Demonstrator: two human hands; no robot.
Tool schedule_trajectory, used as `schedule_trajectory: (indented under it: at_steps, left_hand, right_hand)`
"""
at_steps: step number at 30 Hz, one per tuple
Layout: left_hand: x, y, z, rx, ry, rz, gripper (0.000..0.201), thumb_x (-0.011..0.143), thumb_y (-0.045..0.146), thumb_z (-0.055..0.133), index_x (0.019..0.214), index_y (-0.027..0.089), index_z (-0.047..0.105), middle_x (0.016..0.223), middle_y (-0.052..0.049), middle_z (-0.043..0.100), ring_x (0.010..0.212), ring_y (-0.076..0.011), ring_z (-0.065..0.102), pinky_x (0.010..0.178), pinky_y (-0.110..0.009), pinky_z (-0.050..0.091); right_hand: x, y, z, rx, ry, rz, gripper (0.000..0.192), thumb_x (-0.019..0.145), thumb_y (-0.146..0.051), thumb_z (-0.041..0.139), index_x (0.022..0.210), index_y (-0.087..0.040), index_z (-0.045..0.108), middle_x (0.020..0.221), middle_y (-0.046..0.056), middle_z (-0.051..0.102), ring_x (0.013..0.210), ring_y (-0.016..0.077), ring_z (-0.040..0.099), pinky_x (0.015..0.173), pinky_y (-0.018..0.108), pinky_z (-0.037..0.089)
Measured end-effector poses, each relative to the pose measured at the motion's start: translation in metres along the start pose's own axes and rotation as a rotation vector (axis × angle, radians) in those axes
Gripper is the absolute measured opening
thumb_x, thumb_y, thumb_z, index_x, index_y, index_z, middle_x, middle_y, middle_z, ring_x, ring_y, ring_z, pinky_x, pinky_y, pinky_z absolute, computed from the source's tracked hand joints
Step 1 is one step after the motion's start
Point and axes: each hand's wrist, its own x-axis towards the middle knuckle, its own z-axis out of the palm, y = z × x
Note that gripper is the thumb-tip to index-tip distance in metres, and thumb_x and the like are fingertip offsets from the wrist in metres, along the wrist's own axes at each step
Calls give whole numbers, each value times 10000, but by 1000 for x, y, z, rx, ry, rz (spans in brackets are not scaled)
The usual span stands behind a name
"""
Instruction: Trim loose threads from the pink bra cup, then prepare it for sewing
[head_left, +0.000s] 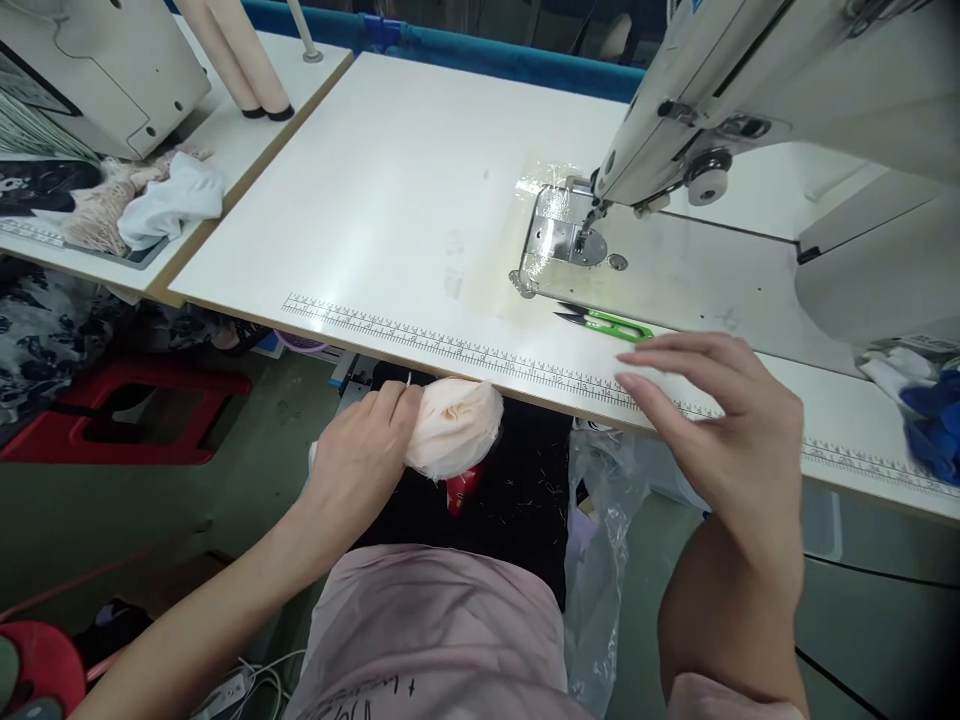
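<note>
My left hand is closed around one side of a pale peach fabric flower, with gathered folds at its centre, just in front of the table's front edge. The fingertips of that hand are partly hidden. My right hand hovers over the table edge with thumb and fingers apart and nothing between them. Close by its fingertips, green-handled thread snips lie on the white tabletop, blades pointing left. Behind them stands a sewing machine, its presser foot over the metal needle plate.
A printed ruler strip runs along the front of the table. Blue cloth lies at the far right. On the left, another machine stands beside white cloth. A clear plastic bag hangs below the edge; a red stool stands lower left.
</note>
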Motion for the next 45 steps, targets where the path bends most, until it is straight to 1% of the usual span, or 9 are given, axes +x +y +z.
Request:
schedule_trajectory:
  at_steps: [4, 7, 16, 22, 27, 32, 37, 42, 45]
  left_hand:
    - [-3, -3, -2, -47, -1, -36, 455, 782, -41, 431, 1189, 151, 500, 1092, -78, 619, 868, -215, 634, 621, -308, 465]
    - [-5, -6, -3, -88, 8, -69, 484, 777, -41, 422, 1212, 164, 485, 1116, -72, 609, 859, -205, 621, 606, -291, 441]
    - [-9, -11, -1, -398, -77, -162, 373, 836, 79, 412, 1170, 232, 478, 1157, -41, 561, 853, -195, 600, 573, -259, 382]
    - [-13, -12, 2, -484, -98, -178, 423, 803, 52, 398, 1167, 255, 467, 1138, -23, 549, 840, -188, 588, 564, -256, 363]
    - [-13, -9, 1, -425, -114, -170, 434, 807, 37, 400, 1181, 252, 452, 1174, -27, 548, 867, -191, 598, 556, -256, 349]
    - [-11, -3, 0, -356, -140, -166, 423, 841, 38, 422, 1210, 244, 452, 1187, -27, 554, 918, -200, 604, 581, -270, 361]
    - [-11, 2, -4, -329, -154, -156, 388, 868, 57, 438, 1212, 236, 455, 1185, -31, 555, 899, -195, 605, 581, -276, 361]
    - [-11, 2, -6, -328, -149, -138, 387, 854, 28, 428, 1185, 225, 469, 1128, -29, 554, 867, -185, 608, 582, -284, 361]
    - [-11, 3, -4, -323, -130, -132, 400, 840, 19, 438, 1181, 226, 467, 1116, -27, 548, 850, -181, 601, 571, -279, 350]
  right_hand:
    - [14, 20, 22, -99, -11, -63, 278, 967, -308, 566, 1232, -257, 635, 1316, 70, 584, 1278, 299, 485, 1056, 497, 420]
    - [17, 35, 33, -190, -118, -30, 382, 1001, -292, 480, 1374, -218, 524, 1417, 99, 498, 1368, 314, 385, 1068, 533, 418]
    - [15, 38, 36, -422, -134, -79, 296, 1017, -240, 433, 1224, -151, 625, 1270, 120, 617, 1145, 320, 593, 837, 449, 541]
    - [27, 40, 31, -601, -147, -133, 295, 968, -115, 350, 1010, -105, 641, 957, 146, 666, 868, 278, 577, 560, 315, 369]
    - [18, 20, 28, -89, -52, 3, 219, 896, -126, 344, 921, -176, 555, 840, 66, 587, 738, 201, 532, 591, 299, 372]
    - [-8, -26, 43, 520, -309, 22, 155, 949, -271, 466, 956, -201, 604, 869, 27, 603, 758, 172, 560, 651, 287, 432]
    - [-22, -42, 54, 600, -328, 27, 469, 851, -629, 644, 1034, -198, 629, 905, 42, 606, 788, 188, 560, 675, 296, 439]
    - [-26, -44, 54, 467, -257, -10, 33, 933, -242, 631, 950, -215, 638, 836, 11, 598, 729, 144, 555, 626, 254, 422]
    - [-28, -45, 57, 495, -262, -34, 58, 928, -184, 617, 939, -221, 660, 791, 1, 598, 666, 133, 545, 580, 249, 412]
